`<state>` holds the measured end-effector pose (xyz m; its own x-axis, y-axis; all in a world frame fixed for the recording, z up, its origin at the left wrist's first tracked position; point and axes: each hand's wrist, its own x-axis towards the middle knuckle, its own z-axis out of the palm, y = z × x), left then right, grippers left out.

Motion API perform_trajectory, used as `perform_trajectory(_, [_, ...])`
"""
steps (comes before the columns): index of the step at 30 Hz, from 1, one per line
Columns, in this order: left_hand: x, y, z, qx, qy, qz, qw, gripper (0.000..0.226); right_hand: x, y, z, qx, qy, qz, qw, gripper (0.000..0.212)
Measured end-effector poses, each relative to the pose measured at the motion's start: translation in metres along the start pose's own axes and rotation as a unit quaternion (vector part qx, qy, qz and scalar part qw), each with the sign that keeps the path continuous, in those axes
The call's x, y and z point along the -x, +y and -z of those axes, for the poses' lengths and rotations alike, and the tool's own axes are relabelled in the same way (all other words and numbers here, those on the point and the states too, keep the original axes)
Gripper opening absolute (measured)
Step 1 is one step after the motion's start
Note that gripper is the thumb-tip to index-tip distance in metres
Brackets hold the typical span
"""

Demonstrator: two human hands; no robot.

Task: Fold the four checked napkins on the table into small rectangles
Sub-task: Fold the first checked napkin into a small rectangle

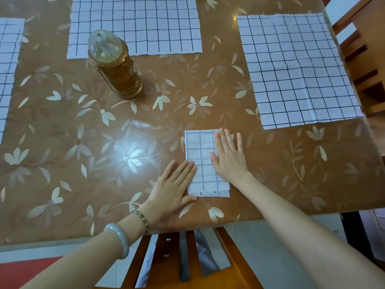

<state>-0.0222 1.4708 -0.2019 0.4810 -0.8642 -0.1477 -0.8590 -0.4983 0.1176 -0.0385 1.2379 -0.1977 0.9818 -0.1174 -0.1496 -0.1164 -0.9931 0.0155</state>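
Note:
A white napkin with dark checks, folded into a small rectangle (203,159), lies near the table's front edge. My left hand (174,188) lies flat with its fingers on the rectangle's lower left corner. My right hand (229,157) presses flat on its right edge, fingers spread. Three more checked napkins lie unfolded: one at the back middle (145,24), one at the right (298,67), and one at the far left (8,65), cut off by the frame.
A golden lantern with a clear dome (114,65) stands left of centre, overlapping the back napkin's corner. The table has a brown floral cover (83,142). A wooden chair (187,257) sits under the front edge; another chair (362,59) is at the right.

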Motion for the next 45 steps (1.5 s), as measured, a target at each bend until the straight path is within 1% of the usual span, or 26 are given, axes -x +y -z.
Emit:
perform_trajectory(3, [-0.018,-0.008,0.008,0.015,0.003,0.026,1.000,0.088,0.001,0.000,-0.001,-0.003,-0.003,0.002,1.000,0.065])
perform_trajectory(6, [-0.054,-0.025,0.017,0.028,-0.006,0.079,0.996,0.091,0.001,0.000,-0.001,-0.003,-0.001,-0.001,1.000,0.064])
perform_trajectory(10, [-0.086,-0.046,0.024,0.007,-0.029,0.111,0.993,0.096,0.000,-0.001,-0.001,-0.001,0.001,-0.005,1.000,0.065])
perform_trajectory(13, [-0.089,-0.049,0.026,-0.010,-0.024,0.101,0.995,0.094,0.000,0.000,-0.003,-0.001,-0.004,-0.008,1.000,0.065])
perform_trajectory(16, [-0.075,-0.040,0.021,-0.027,0.002,0.055,0.998,0.090,0.000,-0.001,-0.002,-0.009,-0.006,-0.010,1.000,0.065])
perform_trajectory(18, [-0.056,-0.028,0.015,-0.019,-0.008,0.022,1.000,0.090,0.000,-0.001,-0.001,-0.013,-0.008,-0.008,1.000,0.066])
perform_trajectory(21, [-0.020,-0.009,0.005,0.006,-0.029,-0.004,1.000,0.090,0.000,-0.001,-0.001,-0.015,-0.019,-0.010,1.000,0.067])
perform_trajectory(25, [0.002,0.000,0.013,0.028,-0.019,-0.007,0.999,0.088,0.001,-0.002,0.004,-0.012,-0.036,-0.013,0.999,0.069])
perform_trajectory(27, [-0.010,-0.004,0.023,0.096,0.015,0.018,0.995,0.081,0.002,-0.004,0.011,-0.024,-0.030,-0.025,0.999,0.067])
perform_trajectory(29, [-0.031,-0.010,0.034,0.202,0.069,0.088,0.973,0.068,0.003,-0.008,0.020,-0.078,-0.010,-0.062,0.995,0.064])
perform_trajectory(30, [-0.043,-0.013,0.039,0.247,0.084,0.135,0.956,0.056,0.007,-0.010,0.025,-0.118,0.002,-0.085,0.989,0.062])
perform_trajectory(32, [-0.068,-0.018,0.049,0.292,0.092,0.210,0.929,0.035,0.020,-0.015,0.029,-0.166,0.060,-0.109,0.978,0.053])
perform_trajectory(33, [-0.080,-0.020,0.052,0.301,0.091,0.236,0.920,0.033,0.028,-0.016,0.029,-0.170,0.084,-0.117,0.975,0.046])
perform_trajectory(34, [-0.090,-0.022,0.055,0.307,0.087,0.260,0.911,0.037,0.036,-0.017,0.026,-0.173,0.093,-0.127,0.972,0.042])
perform_trajectory(37, [-0.113,-0.025,0.061,0.331,0.089,0.307,0.888,0.049,0.055,-0.022,0.022,-0.182,0.033,-0.156,0.970,0.042])
perform_trajectory(39, [-0.123,-0.026,0.066,0.375,0.089,0.335,0.860,0.050,0.061,-0.025,0.017,-0.183,0.014,-0.161,0.970,0.044])
perform_trajectory(42, [-0.130,-0.035,0.068,0.439,0.085,0.380,0.810,0.042,0.063,-0.029,0.016,-0.196,0.028,-0.168,0.966,0.043])
perform_trajectory(43, [-0.131,-0.039,0.069,0.449,0.081,0.388,0.801,0.040,0.062,-0.029,0.015,-0.199,0.029,-0.171,0.965,0.043])
perform_trajectory(45, [-0.133,-0.045,0.071,0.452,0.044,0.383,0.805,0.053,0.063,-0.028,0.015,-0.202,0.037,-0.172,0.963,0.043])
